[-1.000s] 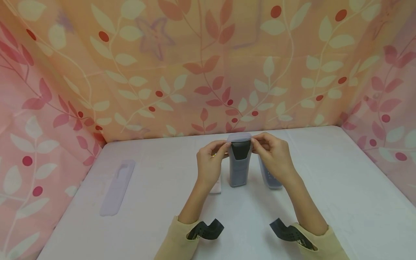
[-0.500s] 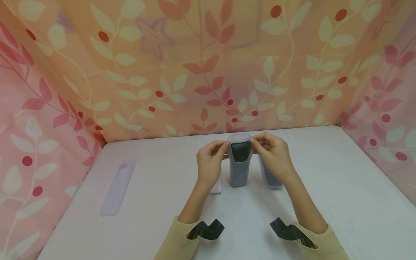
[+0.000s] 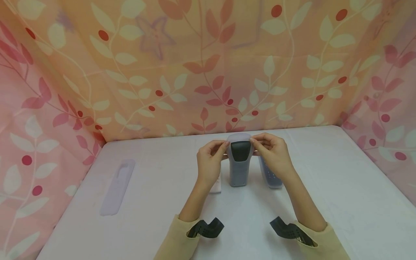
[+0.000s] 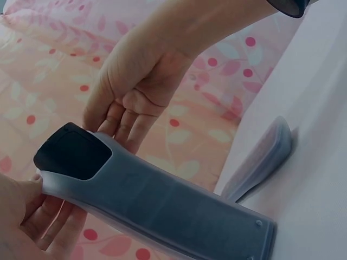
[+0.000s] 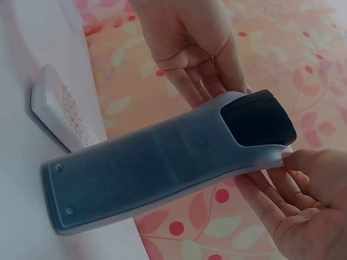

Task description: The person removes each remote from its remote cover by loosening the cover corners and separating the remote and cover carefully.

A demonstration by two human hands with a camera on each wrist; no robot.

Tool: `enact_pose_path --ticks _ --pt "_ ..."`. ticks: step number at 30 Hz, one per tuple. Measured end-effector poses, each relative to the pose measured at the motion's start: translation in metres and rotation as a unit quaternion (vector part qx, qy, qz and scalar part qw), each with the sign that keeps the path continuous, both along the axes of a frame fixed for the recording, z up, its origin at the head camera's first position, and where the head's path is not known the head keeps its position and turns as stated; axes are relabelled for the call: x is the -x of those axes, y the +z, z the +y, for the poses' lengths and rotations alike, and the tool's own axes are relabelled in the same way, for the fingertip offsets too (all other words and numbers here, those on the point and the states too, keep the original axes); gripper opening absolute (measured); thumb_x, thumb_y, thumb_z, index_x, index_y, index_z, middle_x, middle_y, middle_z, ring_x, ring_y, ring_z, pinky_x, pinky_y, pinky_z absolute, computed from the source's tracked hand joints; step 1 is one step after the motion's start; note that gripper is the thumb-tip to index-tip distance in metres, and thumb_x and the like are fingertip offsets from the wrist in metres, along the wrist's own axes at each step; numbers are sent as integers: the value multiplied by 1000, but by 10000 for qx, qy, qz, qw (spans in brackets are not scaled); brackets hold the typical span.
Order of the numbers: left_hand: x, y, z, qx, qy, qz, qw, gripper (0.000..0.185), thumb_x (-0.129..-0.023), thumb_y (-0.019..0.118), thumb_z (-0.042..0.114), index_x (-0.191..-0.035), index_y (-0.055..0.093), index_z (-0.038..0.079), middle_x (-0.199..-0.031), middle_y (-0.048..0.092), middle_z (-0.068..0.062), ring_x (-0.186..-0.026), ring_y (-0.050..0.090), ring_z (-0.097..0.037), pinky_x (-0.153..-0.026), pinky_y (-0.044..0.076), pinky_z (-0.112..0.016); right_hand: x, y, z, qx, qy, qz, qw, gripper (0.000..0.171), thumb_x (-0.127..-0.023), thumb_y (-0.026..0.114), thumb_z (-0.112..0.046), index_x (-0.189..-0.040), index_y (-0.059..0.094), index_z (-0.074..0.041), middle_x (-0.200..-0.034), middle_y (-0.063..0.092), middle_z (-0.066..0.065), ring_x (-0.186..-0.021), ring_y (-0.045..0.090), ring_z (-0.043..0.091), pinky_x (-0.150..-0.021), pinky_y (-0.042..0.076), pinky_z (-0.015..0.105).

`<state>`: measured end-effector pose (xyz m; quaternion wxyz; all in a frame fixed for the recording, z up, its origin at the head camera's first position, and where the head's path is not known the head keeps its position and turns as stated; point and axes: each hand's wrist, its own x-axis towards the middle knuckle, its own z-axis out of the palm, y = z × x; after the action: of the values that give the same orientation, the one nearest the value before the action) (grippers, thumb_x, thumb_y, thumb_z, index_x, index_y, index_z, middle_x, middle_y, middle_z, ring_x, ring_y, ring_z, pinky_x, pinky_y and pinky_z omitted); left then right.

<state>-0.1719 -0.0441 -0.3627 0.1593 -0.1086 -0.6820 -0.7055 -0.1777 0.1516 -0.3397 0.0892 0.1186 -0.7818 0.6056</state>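
Observation:
A dark remote [image 3: 241, 150] stands on end on the white table [image 3: 325, 195], sheathed in a translucent grey silicone cover [image 3: 239, 173]; only its black top shows. My left hand [image 3: 224, 147] pinches the cover's upper left rim. My right hand [image 3: 255, 143] pinches the upper right rim. In the left wrist view, the left thumb [image 4: 36, 179] presses the cover [image 4: 162, 206] edge, with the fingers behind it. The right wrist view shows my right hand [image 5: 290, 162] gripping the cover [image 5: 146, 173] beside the black top [image 5: 257, 119].
A white remote [image 3: 216, 187] lies under my left wrist [image 5: 65, 114]. Another covered remote [image 3: 271, 177] lies just right of the standing one [image 4: 265, 157]. An empty translucent cover [image 3: 117, 187] lies far left. Leaf-patterned cloth [image 3: 208, 72] walls in the table on three sides.

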Motion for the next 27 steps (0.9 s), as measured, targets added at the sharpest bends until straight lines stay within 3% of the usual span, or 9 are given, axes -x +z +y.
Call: enact_pose_path --ticks 7,12,15,22,27 --pt "2 -2 -2 65 -45 -86 9999 16 -100 72 6 -107 77 -7 -97 75 -21 -81 72 -17 -79 65 -32 1 -1 1 146 106 -175 9997 27 -106 64 -8 -119 67 15 -92 74 -1 -83 71 6 -77 65 30" --pt "4 -2 -5 250 -297 -208 9990 18 -102 70 6 -110 76 -8 -101 75 -22 -87 75 -25 -83 65 -34 3 -3 5 252 279 -298 9988 31 -107 63 -10 -123 64 16 -93 72 -7 -86 72 7 -79 65 30" --pt "4 -1 -8 395 -488 -338 9975 19 -103 68 6 -113 75 -8 -104 74 -23 -92 75 -28 -85 65 -36 5 -3 10 131 405 -321 9986 31 -107 63 -11 -125 65 15 -97 73 -1 -88 72 8 -80 65 31" --pt "6 1 -17 613 -926 -661 9916 21 -102 67 4 -119 72 -8 -114 73 -23 -105 75 -34 -91 63 -39 6 -4 21 -355 859 -460 9946 30 -106 63 -7 -129 63 12 -117 70 25 -95 74 8 -86 64 32" --pt "7 1 -20 638 -1039 -784 9894 22 -101 69 4 -119 72 -8 -115 73 -23 -107 75 -34 -91 63 -39 8 -5 24 -375 1135 -555 9913 30 -104 63 -3 -129 61 15 -119 68 27 -97 74 6 -87 63 32"
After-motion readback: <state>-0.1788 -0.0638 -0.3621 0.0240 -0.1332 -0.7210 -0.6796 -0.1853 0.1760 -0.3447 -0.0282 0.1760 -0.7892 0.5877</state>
